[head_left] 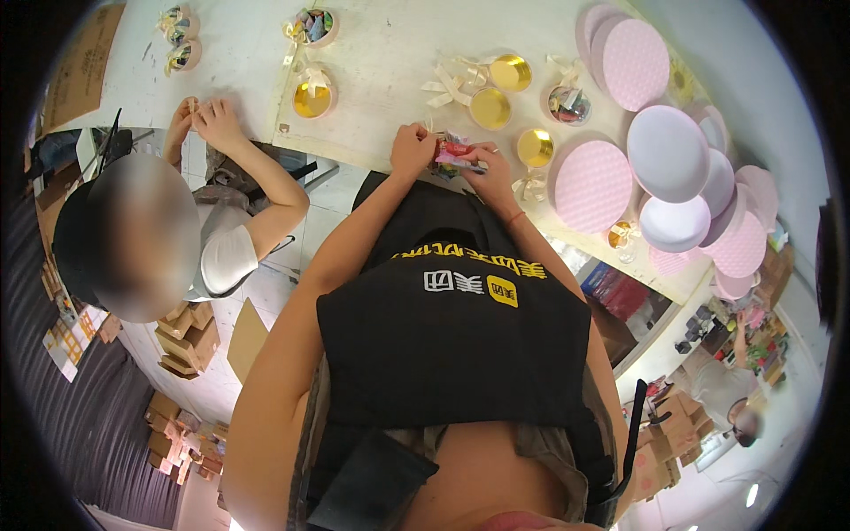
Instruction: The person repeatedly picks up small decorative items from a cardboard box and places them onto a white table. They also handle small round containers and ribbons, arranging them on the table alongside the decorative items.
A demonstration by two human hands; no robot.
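At the table's near edge, both my hands are closed around a small candy box [452,152] with colourful wrapped pieces showing at its top. My left hand [413,151] grips its left side, fingers bent. On its right side is my right hand [491,175], fingers curled in; a ring shows on one finger. Most of the box's wall is hidden by my hands. Just beyond stand open gold-lined round boxes [490,108] with cream ribbon bows [449,86]. A filled box [567,104] and another gold-lined box [535,148] sit to the right.
Pink quilted round lids [594,187] and white round ones [668,154] pile up at the right. Another gold-lined box [312,95] and filled boxes [316,28] stand farther left. A co-worker's hands [212,119] are at the table's left edge. Cardboard boxes [189,339] stand on the floor.
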